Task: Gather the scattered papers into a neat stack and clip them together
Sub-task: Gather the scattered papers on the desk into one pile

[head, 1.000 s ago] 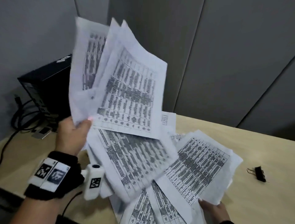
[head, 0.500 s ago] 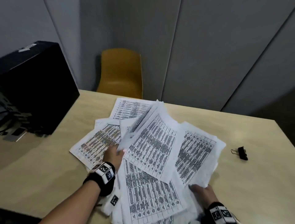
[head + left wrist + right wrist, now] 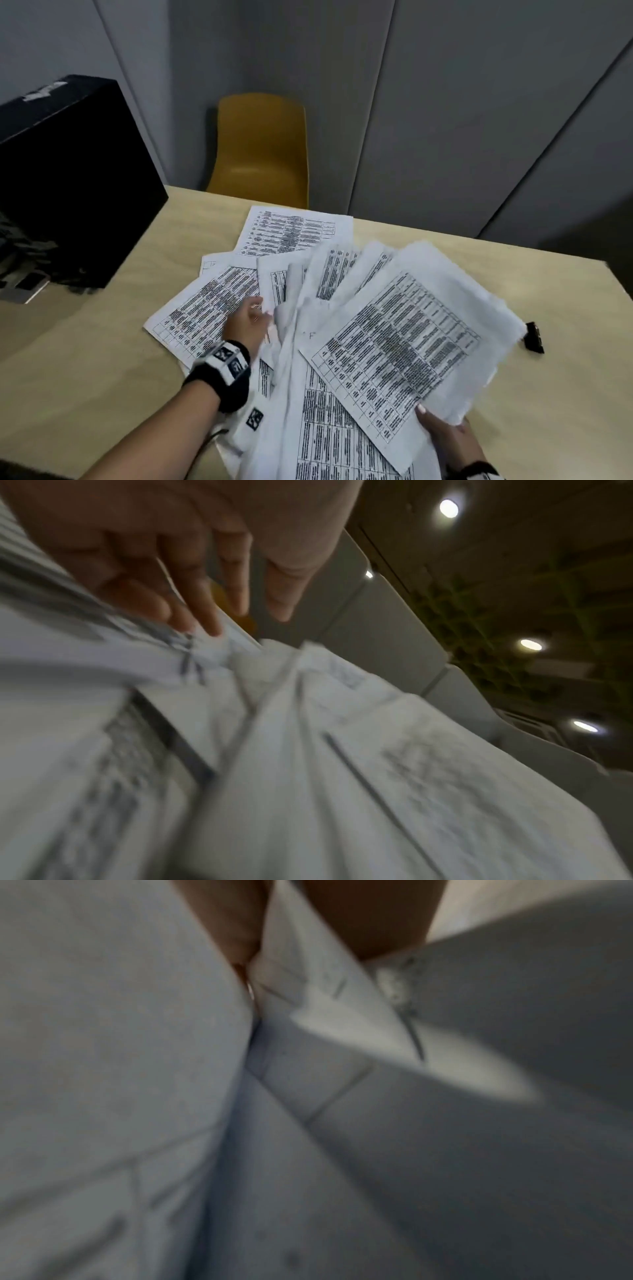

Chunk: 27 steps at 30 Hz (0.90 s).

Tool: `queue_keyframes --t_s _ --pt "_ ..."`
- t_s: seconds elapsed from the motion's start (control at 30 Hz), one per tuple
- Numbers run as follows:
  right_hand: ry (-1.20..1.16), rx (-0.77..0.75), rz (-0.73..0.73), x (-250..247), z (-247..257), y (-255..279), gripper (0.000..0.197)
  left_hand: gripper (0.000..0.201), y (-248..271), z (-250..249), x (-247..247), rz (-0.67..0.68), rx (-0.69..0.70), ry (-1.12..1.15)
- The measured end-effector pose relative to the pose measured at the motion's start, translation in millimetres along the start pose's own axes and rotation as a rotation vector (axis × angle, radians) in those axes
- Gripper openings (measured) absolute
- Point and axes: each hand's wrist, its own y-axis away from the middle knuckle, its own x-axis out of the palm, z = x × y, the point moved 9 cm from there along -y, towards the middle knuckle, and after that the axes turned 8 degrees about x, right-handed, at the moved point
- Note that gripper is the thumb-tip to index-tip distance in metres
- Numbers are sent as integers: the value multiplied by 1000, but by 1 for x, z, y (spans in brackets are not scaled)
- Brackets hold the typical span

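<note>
Spreading across the middle of a pale wooden worktop [image 3: 102, 342], printed papers [image 3: 394, 339] lie fanned and overlapping. At the pile's left edge, the left hand [image 3: 245, 323] rests with fingers [image 3: 202, 607] straight, touching the sheets. At the pile's near right corner, the right hand [image 3: 445, 433] pinches several sheets. A black binder clip [image 3: 533, 336] sits just right of the papers. Beyond the pile stands a yellow chair [image 3: 262, 150].
</note>
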Motion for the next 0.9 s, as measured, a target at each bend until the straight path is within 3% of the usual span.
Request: queue_keyframes --t_s 0.03,0.1,0.17,0.27,0.3,0.37,0.4,0.47,0.5,0.6,0.63,0.7,0.8,0.9 --pt "8 19 -34 -4 -1 2 52 34 -13 4 -14 -70 -1 -77" --pt "27 79 -71 -13 -10 -7 64 42 -41 7 -26 -77 20 -284" --pt "5 87 -81 -6 -11 -10 74 49 -68 1 -24 3 91 -477" --pt "-73 -42 -134 -5 8 -17 106 60 -102 -7 -5 127 236 -593" --pt "-133 -34 -47 1 13 -20 97 63 -111 -9 5 181 253 -613" --pt "-199 -14 73 10 26 -16 61 70 -125 -7 22 289 216 -689" --pt "-212 -19 86 7 29 -17 62 73 -129 -3 30 352 172 -749" --pt "-166 -30 100 8 33 -21 84 78 -130 6 41 479 87 -871" --pt "-163 -33 107 7 34 -22 81 79 -126 9 44 531 68 -915" --pt "-207 3 104 7 38 -20 25 78 -100 10 52 612 87 -1001" --pt "-206 7 88 7 42 -16 20 76 -88 8 55 626 109 -1013" --pt "-195 -11 88 4 36 -24 29 69 -58 5 60 657 157 -1042" --pt "-190 -27 87 3 26 -32 80 70 -30 1 56 587 241 -1082" --pt "-241 2 97 3 24 -31 64 64 -46 -23 35 305 261 -813"
